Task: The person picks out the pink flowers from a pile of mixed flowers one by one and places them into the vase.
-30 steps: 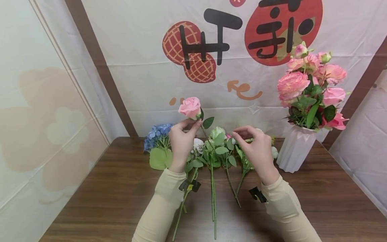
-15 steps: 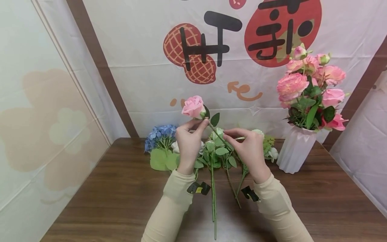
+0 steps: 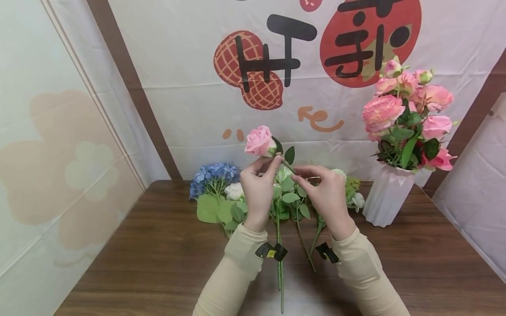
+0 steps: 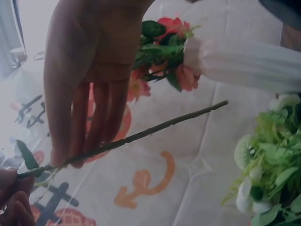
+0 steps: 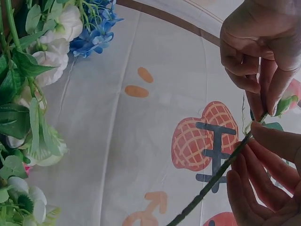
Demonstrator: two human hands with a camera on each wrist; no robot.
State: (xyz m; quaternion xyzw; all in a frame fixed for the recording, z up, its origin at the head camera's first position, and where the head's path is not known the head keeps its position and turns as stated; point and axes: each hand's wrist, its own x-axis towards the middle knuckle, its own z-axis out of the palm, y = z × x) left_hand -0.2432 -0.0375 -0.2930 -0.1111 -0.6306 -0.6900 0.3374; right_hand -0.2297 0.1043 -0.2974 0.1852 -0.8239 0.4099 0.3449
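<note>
A pink rose point(image 3: 258, 141) with a green stem is held up above the table, its head tilted to the left. My left hand point(image 3: 258, 193) pinches the stem just beneath the bloom. Close beside it, my right hand point(image 3: 328, 199) pinches the same stem between thumb and forefinger, a little below the dark leaf point(image 3: 290, 155). In the left wrist view the long stem point(image 4: 162, 126) runs past my right hand point(image 4: 94, 75) to a free end. The right wrist view shows both hands near each other on the stem point(image 5: 209, 186), with the bloom partly hidden.
On the wooden table point(image 3: 134, 254), a blue hydrangea point(image 3: 211, 177), a white flower point(image 3: 234, 192) and several other blooms lie with stems point(image 3: 280, 276) toward me. At the right stands a white vase point(image 3: 385, 199) full of pink flowers point(image 3: 381, 109). A printed cloth point(image 3: 178, 118) hangs behind.
My left hand has moved right, carrying the rose with it. My right hand has come left and taken hold of the stem; the two hands are now closer together.
</note>
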